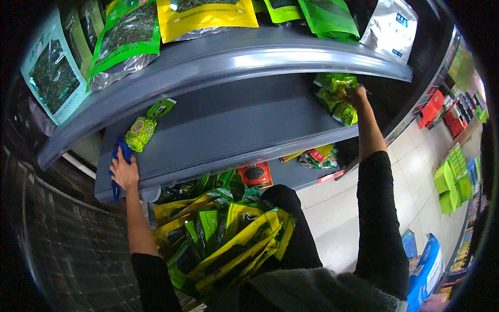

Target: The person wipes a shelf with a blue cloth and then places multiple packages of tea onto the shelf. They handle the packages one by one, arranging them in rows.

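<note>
My left hand [124, 170] presses a blue cloth [121, 150] at the left end of the grey metal shelf [218, 121]. Just right of the cloth lies a shiny green packet [141, 132] with a flat green header. At the shelf's right end my right hand [353, 96] is on a cluster of similar green packets [331, 95]; its fingertips are partly hidden, but they appear closed on the packets.
Tea pouches [208, 15] stand on the shelf above, behind a curved-looking metal edge [273, 58]. Yellow and green pouches [234, 249] are piled before my body. A red packet [255, 174] lies on the lower shelf. A black mesh panel [78, 249] stands at left; floor tiles [331, 222] show at right.
</note>
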Demonstrator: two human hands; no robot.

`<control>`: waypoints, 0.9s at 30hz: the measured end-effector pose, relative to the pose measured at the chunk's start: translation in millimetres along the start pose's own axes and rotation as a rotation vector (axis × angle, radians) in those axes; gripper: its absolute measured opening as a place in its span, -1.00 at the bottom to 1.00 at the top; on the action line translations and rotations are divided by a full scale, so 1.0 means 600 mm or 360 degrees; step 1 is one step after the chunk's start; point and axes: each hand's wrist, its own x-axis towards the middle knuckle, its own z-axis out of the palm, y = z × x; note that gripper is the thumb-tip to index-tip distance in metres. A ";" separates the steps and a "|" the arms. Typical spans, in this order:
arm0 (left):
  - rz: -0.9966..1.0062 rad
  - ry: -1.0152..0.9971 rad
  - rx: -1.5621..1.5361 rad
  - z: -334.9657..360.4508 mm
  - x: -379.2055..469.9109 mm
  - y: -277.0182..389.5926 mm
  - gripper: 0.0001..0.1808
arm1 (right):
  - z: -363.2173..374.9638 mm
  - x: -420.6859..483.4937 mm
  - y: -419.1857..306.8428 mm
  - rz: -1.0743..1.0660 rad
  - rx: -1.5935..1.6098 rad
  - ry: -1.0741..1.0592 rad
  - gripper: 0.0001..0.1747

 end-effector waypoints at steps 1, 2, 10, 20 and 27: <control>0.0005 0.0004 -0.0004 0.000 0.000 0.000 -0.28 | 0.001 0.002 0.001 0.0061 -0.0167 0.0106 -0.37; 0.0007 0.0027 0.0003 0.001 0.000 -0.001 -0.28 | 0.003 -0.001 -0.002 0.0133 -0.0330 0.0206 -0.36; 0.0057 0.0146 0.0053 0.003 -0.002 0.000 -0.29 | 0.111 -0.106 -0.163 -0.0487 -0.0567 0.0540 -0.62; 0.0028 0.0107 -0.0088 -0.003 -0.006 -0.001 -0.30 | 0.552 -0.477 -0.482 -0.1881 -0.0594 -0.1271 -0.31; 0.0029 0.0190 -0.0092 -0.003 -0.009 -0.003 -0.29 | 0.763 -0.633 -0.599 -0.2349 -0.0905 -0.0987 0.08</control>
